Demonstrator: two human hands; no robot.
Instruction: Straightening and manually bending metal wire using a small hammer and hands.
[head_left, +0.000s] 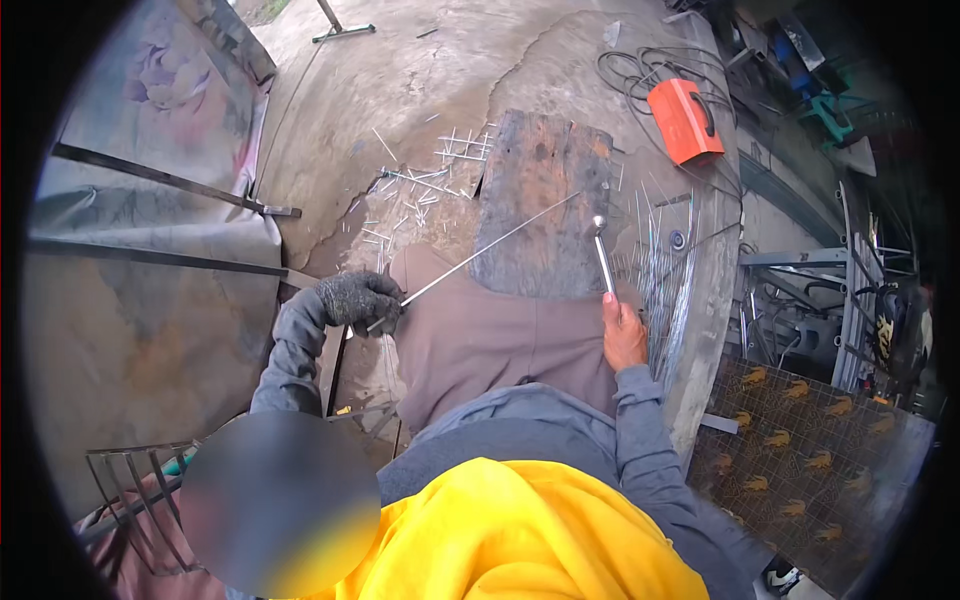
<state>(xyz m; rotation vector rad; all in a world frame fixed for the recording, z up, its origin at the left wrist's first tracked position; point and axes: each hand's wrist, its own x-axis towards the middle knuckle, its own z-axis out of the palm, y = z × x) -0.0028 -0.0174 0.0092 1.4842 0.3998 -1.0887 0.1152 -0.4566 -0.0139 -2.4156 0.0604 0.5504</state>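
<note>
My left hand (360, 300), in a dark grey knit glove, is closed round a thin metal rod (480, 252). The rod slants up to the right, its far end over a worn wooden board (545, 200) in front of my lap. My bare right hand (624, 335) grips the handle of a ball-headed hammer (602, 255). The hammer points away from me, its shiny rounded head at the board's right edge. Short cut pieces of rod (415, 212) lie scattered left of the board, near a small grid of crossed rods (465, 146).
An orange box-shaped machine (685, 122) with a black handle and coiled cables (640, 70) stands at the far right. Long thin rods (665, 270) lie right of the board. Metal frames (800, 258) and a patterned panel (800, 455) are farther right. Fabric sheeting with bars (150, 260) hangs left.
</note>
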